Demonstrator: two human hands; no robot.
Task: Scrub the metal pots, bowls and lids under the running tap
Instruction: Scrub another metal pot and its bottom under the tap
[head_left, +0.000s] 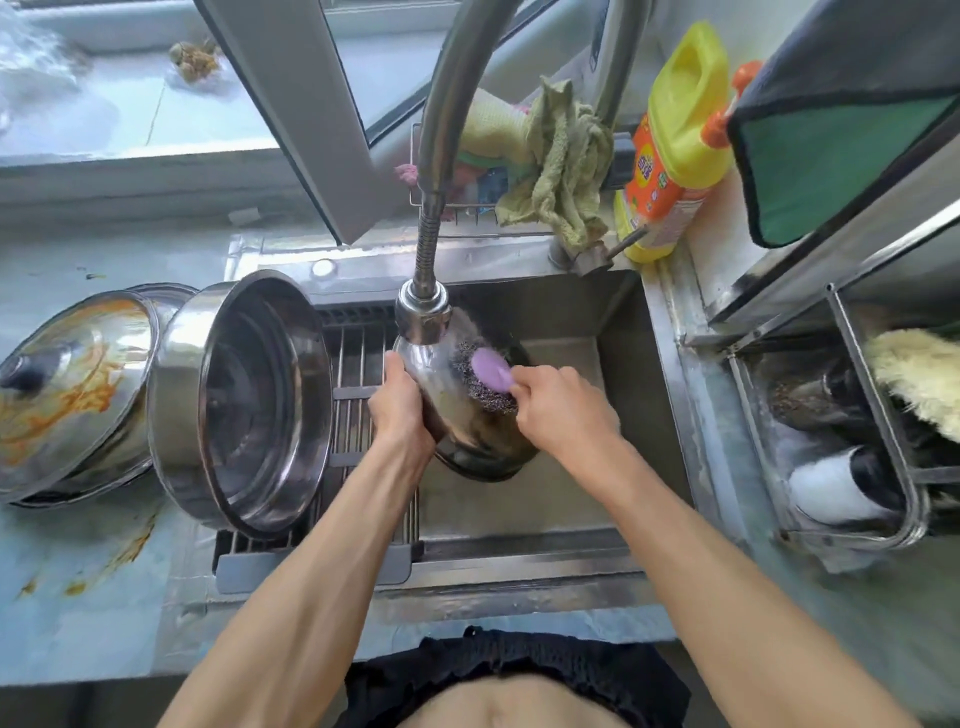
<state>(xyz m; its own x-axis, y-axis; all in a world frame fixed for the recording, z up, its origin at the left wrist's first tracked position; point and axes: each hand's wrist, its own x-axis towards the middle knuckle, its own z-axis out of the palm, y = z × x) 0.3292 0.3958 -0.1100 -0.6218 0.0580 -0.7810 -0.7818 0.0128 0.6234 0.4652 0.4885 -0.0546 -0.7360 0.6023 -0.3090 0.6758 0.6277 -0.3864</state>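
We look down on a steel sink (631, 374) with a tap (423, 312) hanging over its middle. Our left hand (397, 402) grips the rim of a small metal bowl (457, 421), thumb over the edge, holding it tilted on its side just under the tap head. Our right hand (561, 410) is curled round the purple handle of a wire scrubber (485, 382), whose dark steel-wool pad presses against the bowl's outer wall. Water at the tap head is hard to make out; a faint spray seems to fall on the bowl. To the left, a large pot (244, 405) lies on its side on the drying rack (358, 395), its mouth facing us. Just beside it, a stained lid (72, 384) leans on the counter (83, 561). Behind the sink stand a yellow detergent bottle (675, 150) and a green rag (563, 166).
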